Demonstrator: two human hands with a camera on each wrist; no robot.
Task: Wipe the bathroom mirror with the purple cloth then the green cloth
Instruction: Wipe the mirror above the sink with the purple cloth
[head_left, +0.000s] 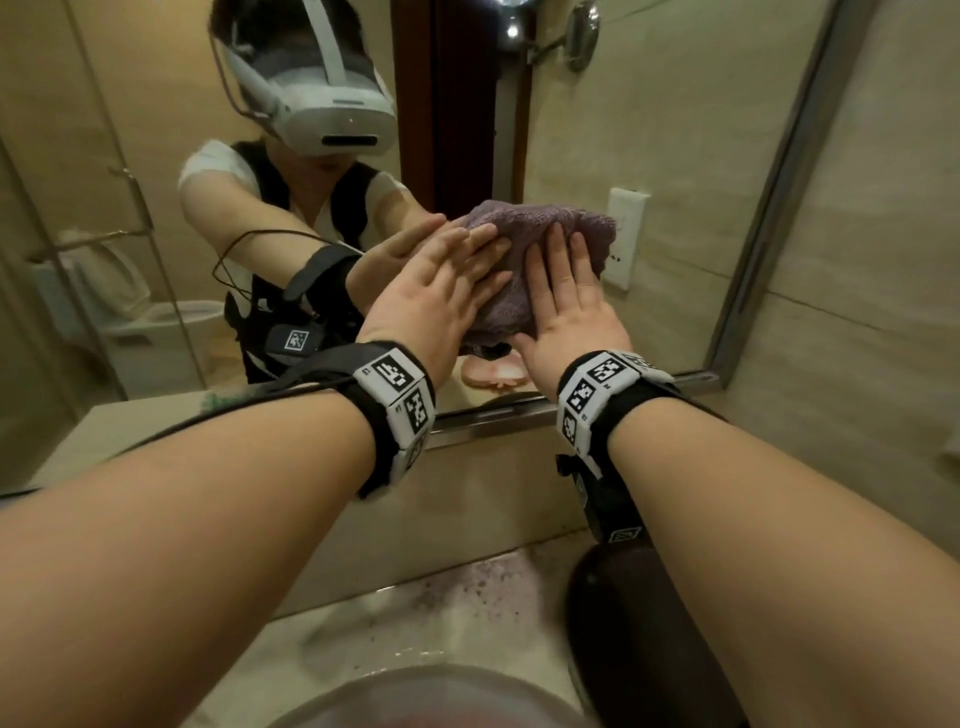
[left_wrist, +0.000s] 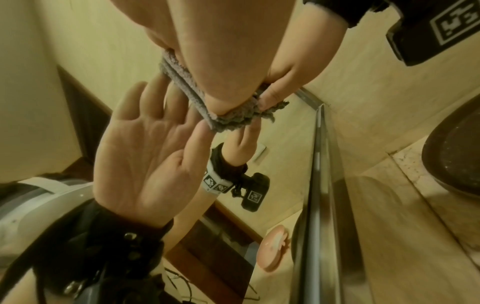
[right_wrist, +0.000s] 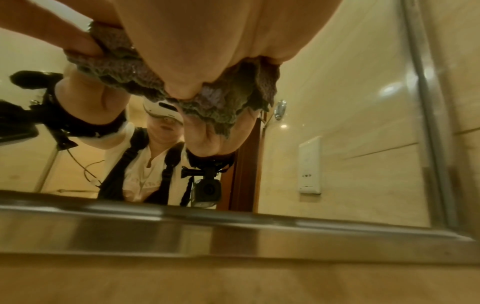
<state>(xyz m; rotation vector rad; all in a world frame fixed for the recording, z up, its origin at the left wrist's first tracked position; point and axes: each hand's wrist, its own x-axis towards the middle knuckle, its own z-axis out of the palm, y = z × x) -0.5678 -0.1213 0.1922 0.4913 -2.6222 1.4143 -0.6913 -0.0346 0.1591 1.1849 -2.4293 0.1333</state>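
Observation:
A crumpled purple cloth (head_left: 535, 234) lies flat against the bathroom mirror (head_left: 675, 156), low and near its right side. My left hand (head_left: 441, 291) presses the cloth's left part with straight fingers. My right hand (head_left: 566, 291) presses its right part, palm flat. In the left wrist view my left hand (left_wrist: 145, 139) is spread, its fingertips at the cloth (left_wrist: 226, 121), and the right hand (left_wrist: 228, 51) bears down on it. In the right wrist view the cloth (right_wrist: 221, 107) bulges from under my right hand (right_wrist: 207, 41). A small green patch (head_left: 212, 400) shows in the mirror's lower left; I cannot tell what it is.
The mirror's metal frame (head_left: 493, 415) runs just under my wrists and up the right side. Below are a marbled counter (head_left: 415, 613), a dark round vessel (head_left: 639, 623) at right and a basin rim (head_left: 431, 686) at the bottom. A pink round dish (left_wrist: 275, 251) is reflected.

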